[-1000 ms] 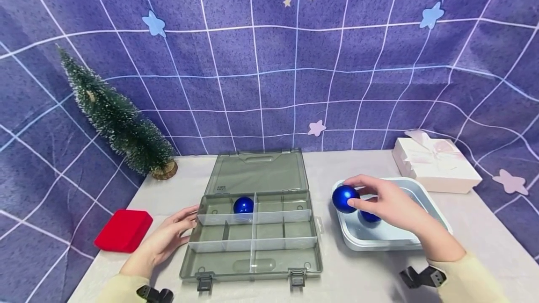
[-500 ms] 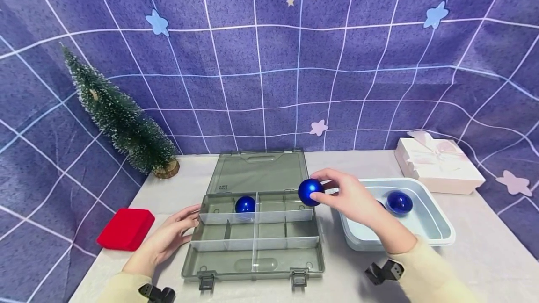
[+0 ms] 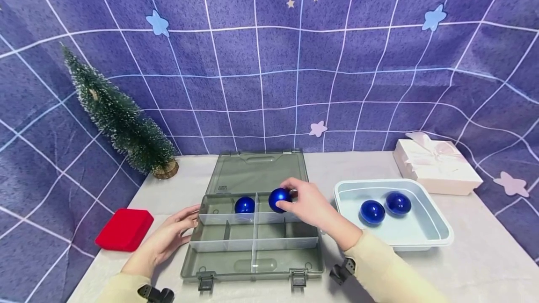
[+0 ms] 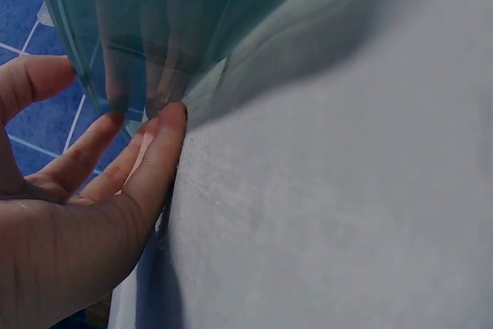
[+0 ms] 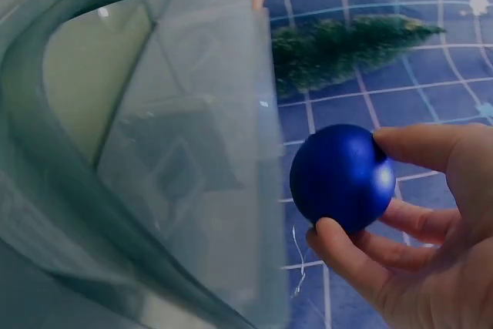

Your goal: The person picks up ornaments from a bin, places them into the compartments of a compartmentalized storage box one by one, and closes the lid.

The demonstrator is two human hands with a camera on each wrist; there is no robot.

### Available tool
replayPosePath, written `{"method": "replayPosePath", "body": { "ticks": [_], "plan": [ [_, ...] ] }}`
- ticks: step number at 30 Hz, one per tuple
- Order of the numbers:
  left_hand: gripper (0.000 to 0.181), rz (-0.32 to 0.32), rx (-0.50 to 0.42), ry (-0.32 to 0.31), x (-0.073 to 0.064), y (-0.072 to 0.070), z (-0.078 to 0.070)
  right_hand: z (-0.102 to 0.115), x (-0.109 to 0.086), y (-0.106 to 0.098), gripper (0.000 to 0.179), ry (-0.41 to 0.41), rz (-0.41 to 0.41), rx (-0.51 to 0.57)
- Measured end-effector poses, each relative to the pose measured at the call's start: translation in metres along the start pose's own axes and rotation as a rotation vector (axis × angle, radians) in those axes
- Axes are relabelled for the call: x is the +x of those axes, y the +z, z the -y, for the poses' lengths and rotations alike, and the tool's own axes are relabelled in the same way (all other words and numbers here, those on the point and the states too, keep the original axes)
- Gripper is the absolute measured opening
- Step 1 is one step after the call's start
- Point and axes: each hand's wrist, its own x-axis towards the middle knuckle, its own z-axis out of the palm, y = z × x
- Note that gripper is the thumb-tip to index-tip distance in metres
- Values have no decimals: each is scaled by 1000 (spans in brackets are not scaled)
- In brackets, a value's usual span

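Note:
A matte blue ball is pinched between the thumb and fingers of my right hand, over the back row of a grey-green divided box, just right of its middle divider. In the right wrist view the ball is apart from the box wall. A second, shiny blue ball lies in the back row, left of that divider. My left hand rests against the box's left side; in the left wrist view its loosely bent fingers touch the box wall. The box's lid lies folded back.
On the right stands a pale blue tray with two shiny blue balls. A white gift box with a ribbon is behind it. A red box and a small frosted fir tree stand on the left.
My right hand has lifted the blue ball from the tray and carried it left to the divided box's back row. The left hand has stayed at the box's side.

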Motion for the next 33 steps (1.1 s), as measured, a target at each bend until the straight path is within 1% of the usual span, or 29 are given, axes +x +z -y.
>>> {"method": "replayPosePath", "body": {
  "ticks": [5, 9, 13, 20, 23, 28, 31, 33],
  "plan": [
    [70, 5, -6, 2, 0, -1, 0, 0, 8, 13, 33, 48, -41, -32],
    [70, 8, -5, 8, 0, -1, 0, -1, 13, 20, 34, 85, -50, -52],
    [69, 17, -14, 14, 0, -2, 2, -2, 15, 25, 34, 127, -45, -60],
    [70, 23, -28, 17, 0, -2, 1, -8, 16, 29, 35, 148, -18, -49],
    [69, 27, -27, 22, 0, -2, 1, -10, 15, 28, 37, 163, 7, -30],
    [68, 31, -29, 27, 1, -2, 3, -7, 11, 22, 37, 172, 11, 8],
    [67, 36, -31, 31, 1, -3, 4, -2, 5, 12, 35, 143, 5, 41],
    [67, 38, -31, 33, 1, -3, 3, 0, 1, 3, 34, 90, 23, 59]
  ]
}}
